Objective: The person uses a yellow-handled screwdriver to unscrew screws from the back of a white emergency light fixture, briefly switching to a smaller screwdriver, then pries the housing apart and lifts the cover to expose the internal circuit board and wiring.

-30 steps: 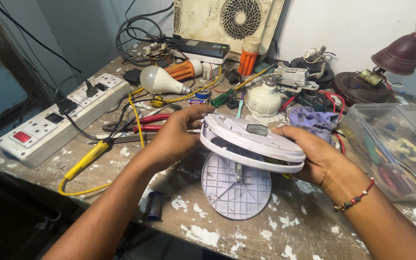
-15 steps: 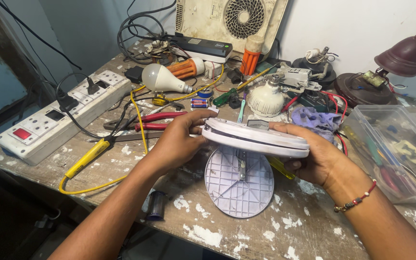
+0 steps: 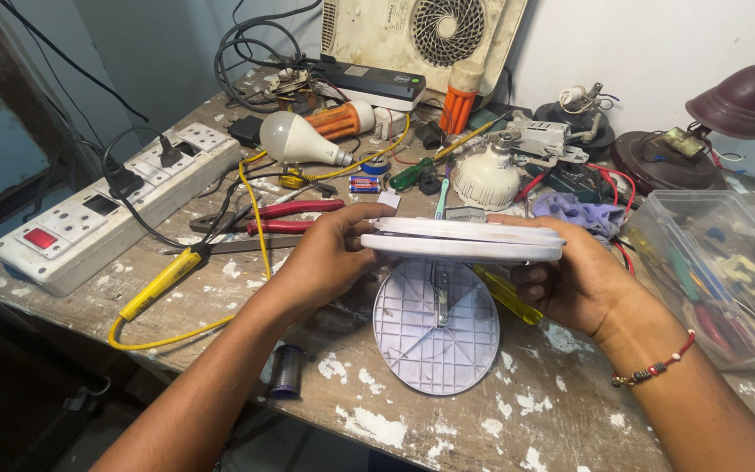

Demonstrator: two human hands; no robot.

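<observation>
A round white lamp housing (image 3: 463,240) is held level, edge-on, above the workbench. My left hand (image 3: 325,258) grips its left rim and my right hand (image 3: 574,280) grips its right rim. Below it on the bench lies a round grey ribbed cover plate (image 3: 436,336) with a small metal clip at its middle. A yellow-handled screwdriver (image 3: 506,295) lies under my right hand, beside the plate.
A white power strip (image 3: 107,210) with plugged cables sits at left, with a yellow cable (image 3: 163,280) and red pliers (image 3: 294,210). A white bulb (image 3: 294,140), an orange torch, a small fan and wires crowd the back. A clear plastic parts box (image 3: 718,262) stands right.
The housing was tilted, its top face towards me; it has been levelled so only its edge shows. Both hands stayed on its rims.
</observation>
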